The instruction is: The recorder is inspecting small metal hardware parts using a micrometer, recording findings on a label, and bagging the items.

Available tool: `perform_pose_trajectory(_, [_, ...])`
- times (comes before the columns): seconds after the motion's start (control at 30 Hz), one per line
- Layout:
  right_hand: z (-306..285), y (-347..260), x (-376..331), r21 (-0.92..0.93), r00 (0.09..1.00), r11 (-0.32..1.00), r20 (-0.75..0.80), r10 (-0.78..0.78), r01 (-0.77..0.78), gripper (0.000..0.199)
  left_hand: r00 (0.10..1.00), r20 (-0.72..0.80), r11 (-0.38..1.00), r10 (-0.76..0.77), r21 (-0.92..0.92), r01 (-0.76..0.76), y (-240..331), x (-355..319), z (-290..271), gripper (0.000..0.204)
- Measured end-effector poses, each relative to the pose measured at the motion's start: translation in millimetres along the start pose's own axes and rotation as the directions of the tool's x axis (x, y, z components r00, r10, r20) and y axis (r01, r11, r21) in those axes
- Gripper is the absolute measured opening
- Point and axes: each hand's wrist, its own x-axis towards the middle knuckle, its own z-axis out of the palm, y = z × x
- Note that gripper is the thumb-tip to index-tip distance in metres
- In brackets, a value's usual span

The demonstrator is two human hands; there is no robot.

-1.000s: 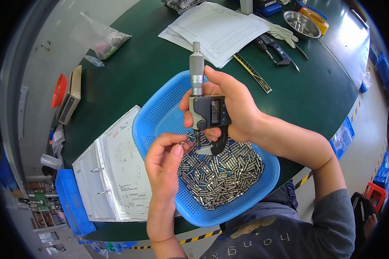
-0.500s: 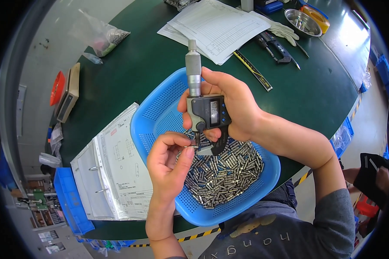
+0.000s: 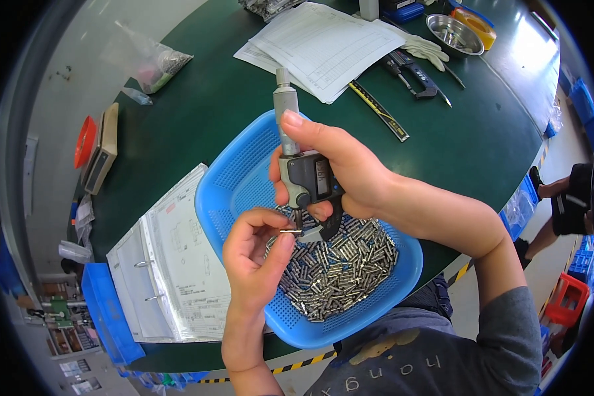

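An inspection bench in a factory workshop: a green-topped table (image 3: 198,112) edged with yellow-and-black hazard tape (image 3: 297,365) carries a blue basket (image 3: 244,178) heaped with small metal pins (image 3: 340,267). The right hand (image 3: 336,165) holds a digital micrometer (image 3: 303,178) over it, and the left hand (image 3: 257,247) sets a pin in its jaws. A binder (image 3: 171,264) of technical drawings lies at the table's left edge; tally sheets (image 3: 323,46), a caliper (image 3: 412,72), a steel rule (image 3: 379,109), work gloves (image 3: 426,47) and a steel bowl (image 3: 452,33) sit toward the far edge. Blue crates (image 3: 105,317) stand on the floor nearby.
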Motion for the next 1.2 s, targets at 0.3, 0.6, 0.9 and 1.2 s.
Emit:
perform_pose_trajectory(0.3, [0,1,5,-0.033,0.998,0.998,-0.001,-0.06,0.06,0.058,0.99,-0.053,0.991,-0.133,-0.011,0.133,3,2,-1,0.012])
perform_pose_trajectory(0.6, [-7,0,12,0.21,0.992,0.976,-0.119,-0.032,0.057,0.053,0.956,-0.294,0.998,0.018,-0.052,-0.035,2,5,-13,0.008])
perform_pose_trajectory(0.9, [-14,-1,11,0.312,0.993,0.947,-0.105,-0.05,0.08,0.051,0.904,-0.427,0.982,0.029,-0.158,-0.106,1,7,-14,0.019])
perform_pose_trajectory(1.2, [-17,-1,9,0.387,0.991,0.913,-0.014,-0.132,0.127,0.05,0.865,-0.437,0.81,-0.249,-0.583,-0.061,-4,10,-32,0.022])
